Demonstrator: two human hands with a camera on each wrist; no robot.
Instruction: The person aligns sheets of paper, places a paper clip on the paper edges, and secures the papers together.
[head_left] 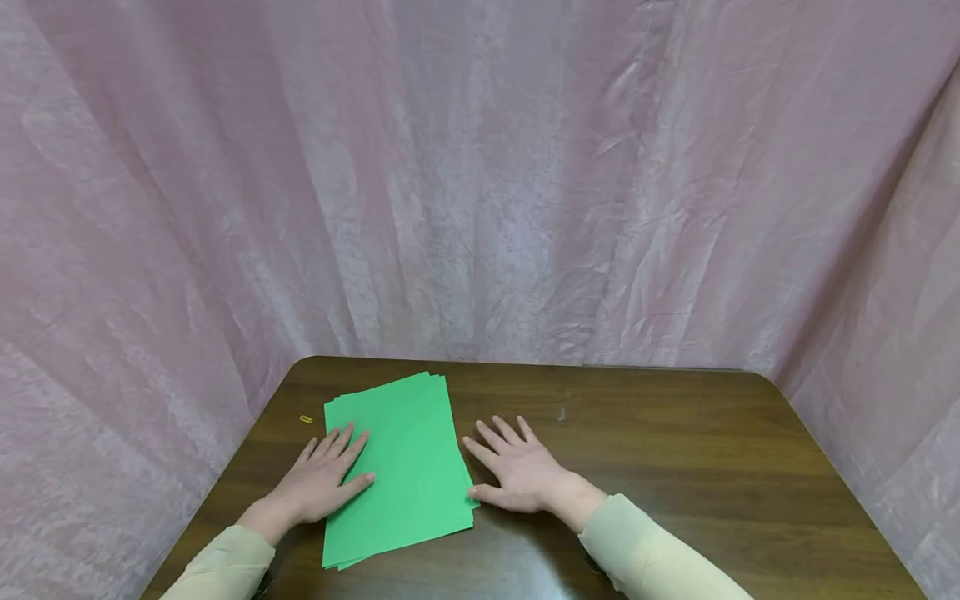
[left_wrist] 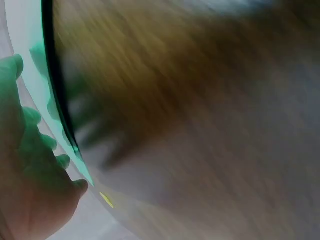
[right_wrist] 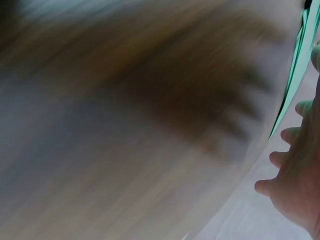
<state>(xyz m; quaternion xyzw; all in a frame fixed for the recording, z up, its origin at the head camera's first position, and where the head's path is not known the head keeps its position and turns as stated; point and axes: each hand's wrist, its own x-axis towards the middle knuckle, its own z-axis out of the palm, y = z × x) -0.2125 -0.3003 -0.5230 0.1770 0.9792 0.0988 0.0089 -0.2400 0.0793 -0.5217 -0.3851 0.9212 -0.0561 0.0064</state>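
Observation:
A loosely fanned stack of green paper sheets (head_left: pixel 408 467) lies on the wooden table, left of the middle. Over its left side is my left hand (head_left: pixel 318 483), fingers spread and straight, thumb and fingertips above the sheets. In the left wrist view that hand (left_wrist: pixel 35 175) appears at the left edge, tinted green beside the paper (left_wrist: pixel 30 30). My right hand (head_left: pixel 522 475) is spread flat to the right of the stack, its thumb tip at the paper's right edge. The right wrist view shows this hand (right_wrist: pixel 297 170) with fingers apart and the green paper edge (right_wrist: pixel 297 65) beyond.
A small yellow paper clip (head_left: pixel 306 419) lies left of the stack, and it appears in the left wrist view as a yellow sliver (left_wrist: pixel 106 200). The brown wooden table (head_left: pixel 697 467) extends to the right. Pink curtains (head_left: pixel 480 183) hang behind and along both sides.

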